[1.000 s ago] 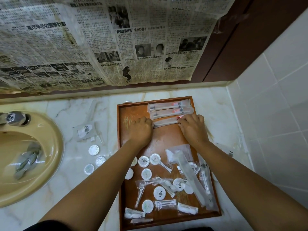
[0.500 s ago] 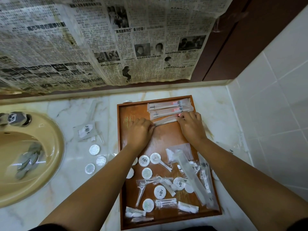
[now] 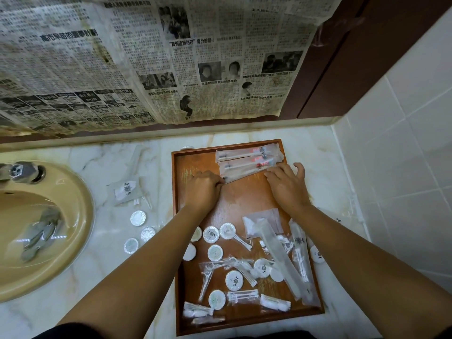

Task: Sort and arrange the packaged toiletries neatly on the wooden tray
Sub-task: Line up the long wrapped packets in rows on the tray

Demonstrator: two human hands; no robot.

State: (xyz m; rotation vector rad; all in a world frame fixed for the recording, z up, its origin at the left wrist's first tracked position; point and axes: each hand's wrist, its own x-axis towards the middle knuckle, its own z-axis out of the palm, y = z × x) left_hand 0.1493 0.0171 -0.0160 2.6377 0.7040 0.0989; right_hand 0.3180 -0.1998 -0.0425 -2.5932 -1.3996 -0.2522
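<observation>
Aligning third toothbrush packet (image 3: 244,173) under two squared packets (image 3: 247,153) at far end of wooden tray (image 3: 175,216); packet lies slightly askew to row.
Left hand (image 3: 204,192): fingers curled, pinching packet's left end.
Right hand (image 3: 286,184): fingers spread, nearly straight, pressing right end flat, gripping nothing.
Judged procedure: pivot left end until long edge runs parallel, touching neighbour; match ends to row; slide flat without lifting, since slick film may shift row.
Round packets (image 3: 234,280), floss picks (image 3: 208,272), long packet (image 3: 278,253) lie loose on near half.
More round packets on counter (image 3: 138,218) beside sink (image 3: 83,216).
</observation>
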